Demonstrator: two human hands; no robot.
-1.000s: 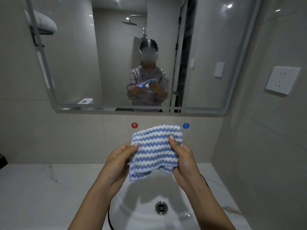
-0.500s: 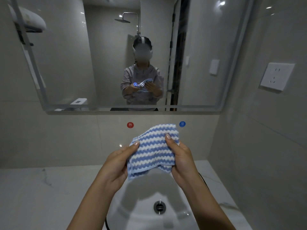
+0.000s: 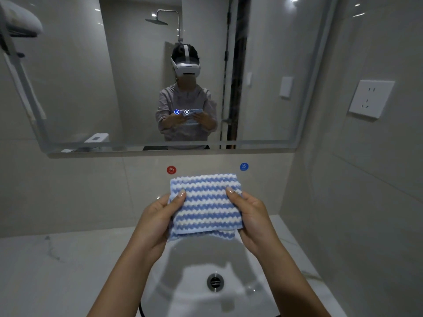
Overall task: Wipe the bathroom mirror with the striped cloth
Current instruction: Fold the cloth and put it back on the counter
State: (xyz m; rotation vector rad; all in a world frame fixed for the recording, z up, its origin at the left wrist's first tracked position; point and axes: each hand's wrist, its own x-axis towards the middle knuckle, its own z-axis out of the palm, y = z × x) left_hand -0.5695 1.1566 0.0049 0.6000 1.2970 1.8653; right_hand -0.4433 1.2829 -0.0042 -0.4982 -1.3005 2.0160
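Observation:
A blue-and-white striped cloth, folded into a flat rectangle, is held up over the basin. My left hand pinches its left edge with the thumb on top. Its right edge is pinched the same way by my right hand. The wide bathroom mirror hangs on the wall above and behind the cloth, well apart from it. It reflects a person holding the cloth in both hands.
A white basin with a metal drain sits below the hands in a pale marble counter. Red and blue water stickers mark the wall under the mirror. A wall socket is on the right tiled wall.
The cloth was skewed and bunched; now it is squared up flat between both hands. The view has shifted slightly, with the mirror now lower and closer.

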